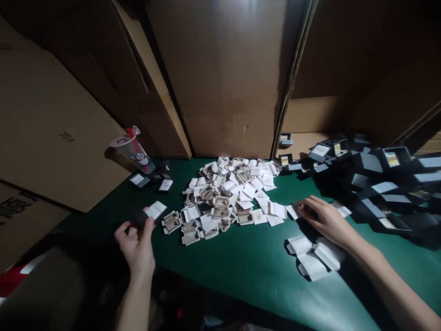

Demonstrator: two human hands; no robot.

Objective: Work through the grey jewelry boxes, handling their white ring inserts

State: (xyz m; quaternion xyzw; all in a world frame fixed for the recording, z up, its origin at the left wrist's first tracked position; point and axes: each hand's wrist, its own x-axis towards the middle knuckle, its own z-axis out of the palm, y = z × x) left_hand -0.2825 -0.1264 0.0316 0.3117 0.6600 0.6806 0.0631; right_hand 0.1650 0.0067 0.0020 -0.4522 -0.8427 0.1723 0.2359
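Note:
My left hand (136, 246) is closed on a small black box with a white insert (149, 214), held just above the green table (248, 262) at its left edge. Over to the right, my right hand (325, 218) rests on the table with fingers curled, its fingertips touching a white card insert (293, 211) beside a small black piece. A large heap of white and tan cardboard inserts (227, 193) lies between the two hands. Several flat white pieces (313, 257) lie under my right forearm.
A pile of open black boxes (375, 184) fills the right side. A clear plastic cup with a red label (132, 149) leans at the back left, with two or three black boxes (151, 180) near it. Cardboard cartons (223, 78) wall in the back and left.

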